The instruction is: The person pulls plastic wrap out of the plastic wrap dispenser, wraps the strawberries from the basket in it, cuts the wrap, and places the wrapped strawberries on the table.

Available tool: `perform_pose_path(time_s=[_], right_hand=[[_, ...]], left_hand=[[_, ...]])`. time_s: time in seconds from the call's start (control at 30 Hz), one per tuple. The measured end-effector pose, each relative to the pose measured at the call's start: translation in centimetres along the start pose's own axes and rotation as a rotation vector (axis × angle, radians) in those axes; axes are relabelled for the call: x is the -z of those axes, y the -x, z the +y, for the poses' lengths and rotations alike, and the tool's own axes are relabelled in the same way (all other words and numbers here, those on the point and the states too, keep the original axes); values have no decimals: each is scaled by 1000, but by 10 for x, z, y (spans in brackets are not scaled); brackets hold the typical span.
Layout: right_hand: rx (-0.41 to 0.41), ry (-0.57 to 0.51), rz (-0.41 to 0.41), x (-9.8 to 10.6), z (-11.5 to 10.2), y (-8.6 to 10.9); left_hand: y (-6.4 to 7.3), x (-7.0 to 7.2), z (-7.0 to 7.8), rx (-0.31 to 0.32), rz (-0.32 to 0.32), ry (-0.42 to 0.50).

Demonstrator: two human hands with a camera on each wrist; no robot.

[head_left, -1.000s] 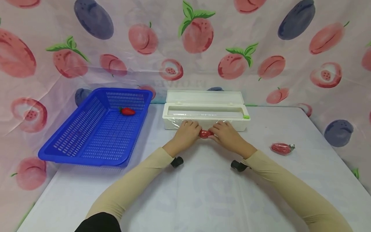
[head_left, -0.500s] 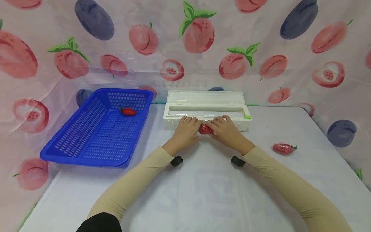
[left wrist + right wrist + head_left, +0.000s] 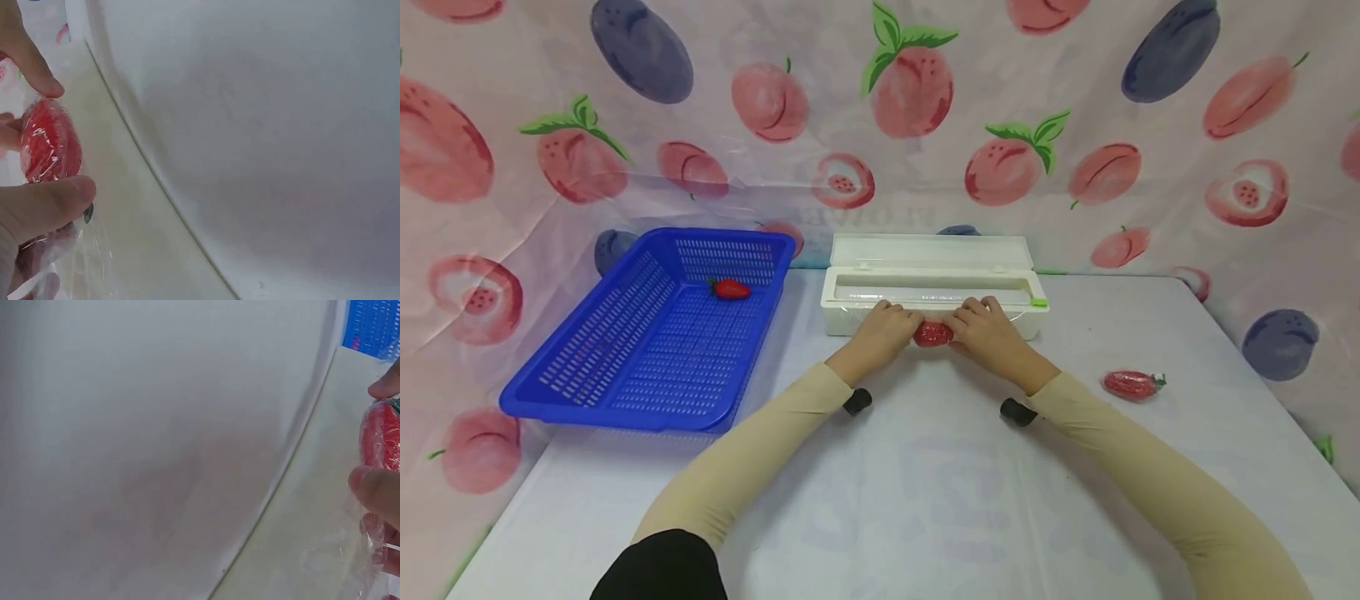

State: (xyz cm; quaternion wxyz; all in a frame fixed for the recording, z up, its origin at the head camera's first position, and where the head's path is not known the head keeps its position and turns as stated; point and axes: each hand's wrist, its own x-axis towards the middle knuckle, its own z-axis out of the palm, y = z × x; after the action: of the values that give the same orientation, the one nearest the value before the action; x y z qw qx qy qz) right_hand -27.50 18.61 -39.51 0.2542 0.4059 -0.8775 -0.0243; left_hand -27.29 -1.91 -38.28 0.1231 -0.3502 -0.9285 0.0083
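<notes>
A red strawberry [image 3: 933, 334] wrapped in clear cling film is held between both hands, in front of the white cling film dispenser [image 3: 1028, 323]. My left hand [image 3: 882, 332] pinches one end, its thumb [image 3: 65, 199] lying across the fruit near a bit of green leaf in the left wrist view. The other end is gripped by my right hand [image 3: 987, 337], thumb [image 3: 375, 487] toward the near side. Loose film [image 3: 94, 256] stretches from the fruit over the dispenser's front. Most fingertips are hidden behind the strawberry and film.
Behind the hands, the dispenser's lid [image 3: 928, 250] stands open over a film roll [image 3: 932, 294]. A blue plastic basket [image 3: 617, 417] at the left holds one strawberry [image 3: 730, 288]. Another film-wrapped strawberry [image 3: 1131, 384] lies on the white table [image 3: 925, 500] at the right.
Both hands have moved slightly up toward the dispenser with the strawberry, which has turned between the fingers. The basket, dispenser and other strawberries stay put.
</notes>
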Motion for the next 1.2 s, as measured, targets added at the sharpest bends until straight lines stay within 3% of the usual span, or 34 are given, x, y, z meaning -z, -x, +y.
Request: perform_pose_path(time_s=[0.33,0.57,0.8,1.07,1.2], right_hand=[[36,-25,-35,-4,1,-2],[96,66,-117,-8,-4,-4],[119,106,-128,-9,-4,-2],[55,44,-239,2,-4,6],[16,-40,-225,13,2,10]], left_hand=[[2,0,-3,-21,-81,95],[-2,-7,0,-23,-159,5],[0,-5,-2,-25,-202,59],[8,-3,-3,-5,-209,118],[12,-1,-1,-12,-193,127]])
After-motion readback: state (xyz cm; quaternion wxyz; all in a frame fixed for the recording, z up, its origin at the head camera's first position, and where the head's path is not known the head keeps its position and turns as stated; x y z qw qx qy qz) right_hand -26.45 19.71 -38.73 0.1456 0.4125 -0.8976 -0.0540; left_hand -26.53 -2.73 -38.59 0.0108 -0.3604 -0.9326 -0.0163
